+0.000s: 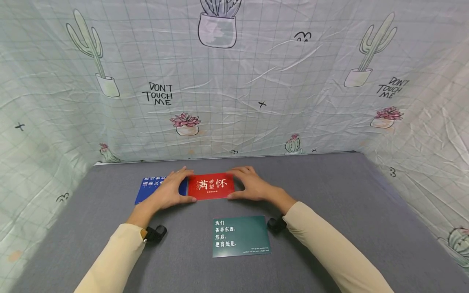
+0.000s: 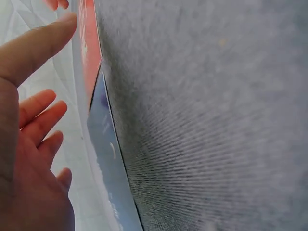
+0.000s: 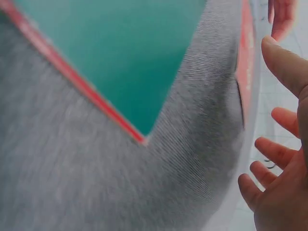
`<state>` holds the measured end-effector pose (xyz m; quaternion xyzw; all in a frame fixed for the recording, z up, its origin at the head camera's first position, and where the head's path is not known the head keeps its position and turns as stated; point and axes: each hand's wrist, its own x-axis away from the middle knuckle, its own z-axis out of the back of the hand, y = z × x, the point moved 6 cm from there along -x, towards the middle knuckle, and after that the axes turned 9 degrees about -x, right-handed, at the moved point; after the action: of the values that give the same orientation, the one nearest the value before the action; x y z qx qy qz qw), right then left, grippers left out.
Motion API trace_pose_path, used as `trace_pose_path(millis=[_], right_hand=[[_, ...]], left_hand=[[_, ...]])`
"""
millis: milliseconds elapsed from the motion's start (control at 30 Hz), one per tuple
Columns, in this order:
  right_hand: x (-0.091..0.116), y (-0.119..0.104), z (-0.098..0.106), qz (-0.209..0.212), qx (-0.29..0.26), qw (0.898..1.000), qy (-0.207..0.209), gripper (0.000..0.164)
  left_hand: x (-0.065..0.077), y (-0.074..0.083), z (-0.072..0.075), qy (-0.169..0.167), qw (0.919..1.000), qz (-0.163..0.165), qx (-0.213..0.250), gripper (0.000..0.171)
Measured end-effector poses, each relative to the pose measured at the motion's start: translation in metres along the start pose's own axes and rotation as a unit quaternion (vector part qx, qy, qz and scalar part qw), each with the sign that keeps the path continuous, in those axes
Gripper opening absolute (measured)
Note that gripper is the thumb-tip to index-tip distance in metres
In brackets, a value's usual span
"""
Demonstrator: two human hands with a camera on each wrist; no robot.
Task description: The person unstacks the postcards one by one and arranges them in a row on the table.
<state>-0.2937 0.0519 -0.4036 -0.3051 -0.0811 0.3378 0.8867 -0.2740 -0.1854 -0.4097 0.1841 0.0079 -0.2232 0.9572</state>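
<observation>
A red card (image 1: 211,187) with white Chinese characters lies flat on the grey table, between my two hands. At its left end, my left hand (image 1: 167,193) has thumb and fingers spread along the near and far edges. My right hand (image 1: 253,185) frames the right end in the same way. Whether the fingertips touch the card, I cannot tell. A blue card (image 1: 146,190) lies against the red card's left side, partly hidden behind my left hand. In the left wrist view, the red card (image 2: 90,57) and blue card (image 2: 109,149) meet end to end.
A dark green card (image 1: 242,238) with white writing lies nearer the front, below the red one. The grey table (image 1: 340,228) ends at a hanging cloth (image 1: 253,77) printed with cacti, which also rises on both sides. Each wrist carries a small black camera.
</observation>
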Motion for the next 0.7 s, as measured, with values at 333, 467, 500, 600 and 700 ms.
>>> trace_pose_path(millis=[333, 467, 500, 600, 700], right_hand=[[0.026, -0.009, 0.006, 0.013, -0.020, 1.000, 0.001, 0.075], [0.038, -0.013, 0.004, 0.022, -0.025, 0.999, -0.002, 0.074], [0.042, -0.015, 0.004, 0.024, -0.028, 0.999, -0.002, 0.073], [0.053, -0.020, 0.005, 0.026, -0.041, 0.999, 0.000, 0.074], [0.066, -0.026, 0.007, 0.024, -0.045, 0.999, 0.002, 0.074]], left_hand=[[0.017, 0.025, 0.008, 0.055, 0.9978, -0.037, 0.003, 0.083], [0.027, 0.039, 0.006, 0.067, 0.9970, -0.033, 0.021, 0.083], [0.030, 0.044, 0.005, 0.068, 0.9968, -0.032, 0.026, 0.084], [0.039, 0.056, 0.003, 0.071, 0.9964, -0.031, 0.036, 0.084], [0.049, 0.068, 0.001, 0.075, 0.9955, -0.031, 0.049, 0.085]])
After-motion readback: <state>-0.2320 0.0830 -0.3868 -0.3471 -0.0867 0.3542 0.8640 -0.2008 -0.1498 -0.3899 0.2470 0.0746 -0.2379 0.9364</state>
